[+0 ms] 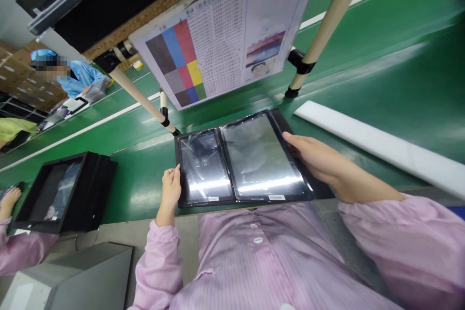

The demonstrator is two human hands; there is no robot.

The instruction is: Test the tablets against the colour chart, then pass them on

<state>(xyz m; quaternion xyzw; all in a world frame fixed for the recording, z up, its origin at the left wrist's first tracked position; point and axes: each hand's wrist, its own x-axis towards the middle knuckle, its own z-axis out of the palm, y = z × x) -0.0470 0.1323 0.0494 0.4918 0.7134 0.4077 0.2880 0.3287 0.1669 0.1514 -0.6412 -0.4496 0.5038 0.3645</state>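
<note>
Two dark-screened tablets lie side by side on a thin black mat [321,189] at the near edge of the green bench. The smaller tablet [205,167] is on the left, the larger tablet [263,160] on the right. Both screens look glossy, with a small white label at the lower edge. My left hand [170,186] is closed at the left edge of the smaller tablet, thumb against it and fingers curled. My right hand [314,155] grips the right edge of the larger tablet, thumb on top; its other fingers are mostly hidden.
A printed colour chart [218,34] hangs over the bench on a pipe frame [327,24]. At right lies a long white strip [378,140]. Stacked black trays [69,191] stand at left, beside a co-worker's hand [10,201]. Another person [78,77] sits across the bench.
</note>
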